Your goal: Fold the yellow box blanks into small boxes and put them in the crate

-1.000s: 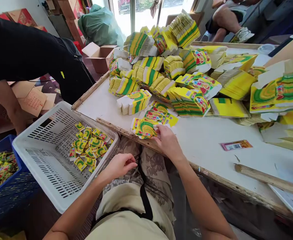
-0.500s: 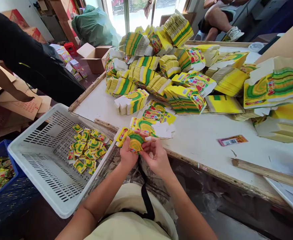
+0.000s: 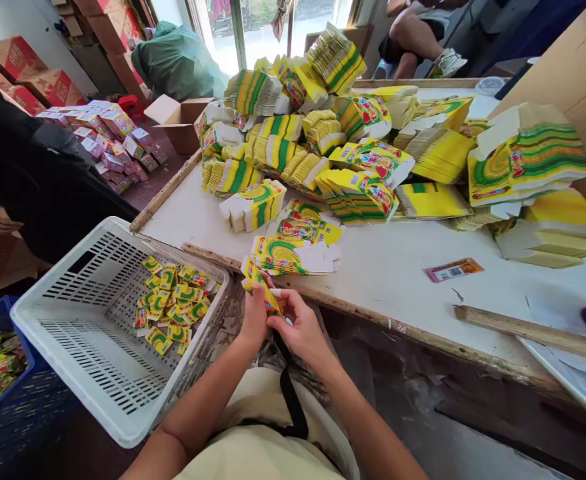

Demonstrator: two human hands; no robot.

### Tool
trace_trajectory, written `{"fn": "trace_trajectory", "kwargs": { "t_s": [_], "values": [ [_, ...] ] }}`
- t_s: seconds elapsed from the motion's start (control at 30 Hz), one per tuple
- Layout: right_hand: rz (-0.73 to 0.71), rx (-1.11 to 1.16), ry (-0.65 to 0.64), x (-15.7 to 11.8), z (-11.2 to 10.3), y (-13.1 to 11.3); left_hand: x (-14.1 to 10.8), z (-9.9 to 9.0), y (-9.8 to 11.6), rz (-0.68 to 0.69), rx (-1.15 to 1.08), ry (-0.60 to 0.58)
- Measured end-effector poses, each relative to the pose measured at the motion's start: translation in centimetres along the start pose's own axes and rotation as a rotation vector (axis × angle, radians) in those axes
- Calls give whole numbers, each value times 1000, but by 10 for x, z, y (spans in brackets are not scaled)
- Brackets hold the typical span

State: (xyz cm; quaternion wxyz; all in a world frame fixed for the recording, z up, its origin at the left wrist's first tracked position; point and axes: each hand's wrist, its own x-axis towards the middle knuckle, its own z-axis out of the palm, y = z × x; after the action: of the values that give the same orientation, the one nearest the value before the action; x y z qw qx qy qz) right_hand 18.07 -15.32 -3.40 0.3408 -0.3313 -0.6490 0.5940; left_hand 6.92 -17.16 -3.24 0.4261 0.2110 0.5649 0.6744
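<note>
Between my two hands is a small yellow and green printed carton (image 3: 261, 287), held tilted just off the table's front edge. My left hand (image 3: 253, 319) grips it from the left with the thumb on its face. The fingers of my right hand (image 3: 295, 322) close on its lower right end, hiding part of it. Just beyond lie loose flattened cartons (image 3: 293, 255) with white flaps on the table (image 3: 373, 260). Left of my hands, a white plastic crate (image 3: 97, 360) contains many small yellow-green cartons (image 3: 177, 300).
Stacks of flat cartons (image 3: 293, 150) heap across the table's back. A pink packet (image 3: 454, 270) and a wooden strip (image 3: 527, 333) lie to the right. A blue crate (image 3: 33, 373) stands lower left. A person in dark clothes (image 3: 47, 173) is at left; another sits behind the table.
The carton in my hands has turned from broad face-on to a narrower, folded-looking shape. The view has shifted slightly, and the person at left has moved, exposing more boxes on the floor.
</note>
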Motion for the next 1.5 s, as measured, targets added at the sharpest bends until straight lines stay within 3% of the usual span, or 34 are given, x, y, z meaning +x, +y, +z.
{"fn": "trace_trajectory", "kwargs": {
  "t_s": [0.13, 0.27, 0.43, 0.5, 0.6, 0.7, 0.77, 0.83, 0.9, 1.0, 1.13, 1.23, 1.37, 1.5],
  "values": [
    [-39, 22, 169, 2, -14, 0, -4, 4, -2, 86, -84, -69],
    [-150, -94, 245, 3, -27, -5, -2, 0, -1, 127, -70, -80],
    [-338, -404, 268, 6, -56, -17, 1, -18, 34, 147, 20, -244],
    [-427, -614, 261, 6, -68, -23, 2, -24, 57, 249, 157, -363],
    [-549, -809, 142, 3, -75, -32, 2, -23, 78, 374, 536, -526],
    [-624, -834, 34, -2, -67, -37, 3, -14, 72, 343, 816, -676],
    [-645, -772, 129, -5, -60, -35, 1, -9, 60, 302, 916, -687],
    [-581, -625, 326, -7, -54, -29, -3, -7, 47, 288, 993, -600],
    [-415, -407, 435, -5, -48, -21, -8, -7, 37, 299, 1041, -525],
    [-107, -6, 277, -1, -39, -11, -12, -9, 30, 365, 1071, -532],
    [136, 337, 12, 0, -32, -10, -11, -12, 25, 543, 1034, -713],
    [175, 371, -20, -1, -31, -9, -9, -13, 22, 595, 999, -781],
    [131, 398, 17, -1, -30, -1, -10, -12, 18, 647, 943, -717],
    [-37, 165, 12, -5, -30, 1, -7, -13, 15, 577, 983, -689]
  ]
}}
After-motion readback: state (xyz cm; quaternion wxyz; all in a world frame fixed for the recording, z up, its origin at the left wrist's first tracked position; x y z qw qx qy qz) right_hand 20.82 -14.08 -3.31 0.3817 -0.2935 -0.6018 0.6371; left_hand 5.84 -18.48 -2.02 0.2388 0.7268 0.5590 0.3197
